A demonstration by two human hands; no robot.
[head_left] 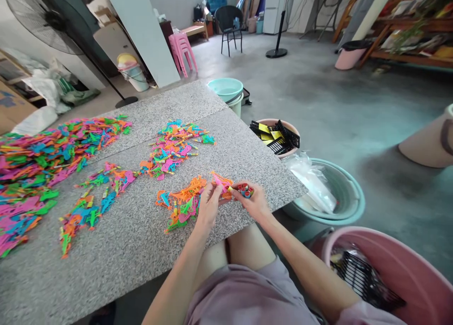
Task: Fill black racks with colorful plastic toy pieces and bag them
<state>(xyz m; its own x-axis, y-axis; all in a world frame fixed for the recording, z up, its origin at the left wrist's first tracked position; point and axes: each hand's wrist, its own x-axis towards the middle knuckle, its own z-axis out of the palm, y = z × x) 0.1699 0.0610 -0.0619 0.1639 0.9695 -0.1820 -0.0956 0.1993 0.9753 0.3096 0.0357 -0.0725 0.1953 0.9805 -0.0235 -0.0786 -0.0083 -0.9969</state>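
My left hand (209,203) pinches a small pink plastic piece (218,179) above the near edge of the granite table (141,247). Close beside it, my right hand (255,203) has its thumb and finger on a small yellow-ended part (230,188) that meets the pink piece. Several short red and green bits (245,190) show in the curled fingers of that hand. Orange plastic pieces (193,189) and a mixed green, pink and blue cluster (182,215) lie just left of my left hand. Their exact kind is too small to make out.
A large heap of coloured plastic pieces (46,150) covers the table's left side, with smaller piles (173,148) mid-table. Along the right edge stand a tub of black plastic racks (283,141), a green basin (359,193) holding clear bags and a pink bucket (399,254).
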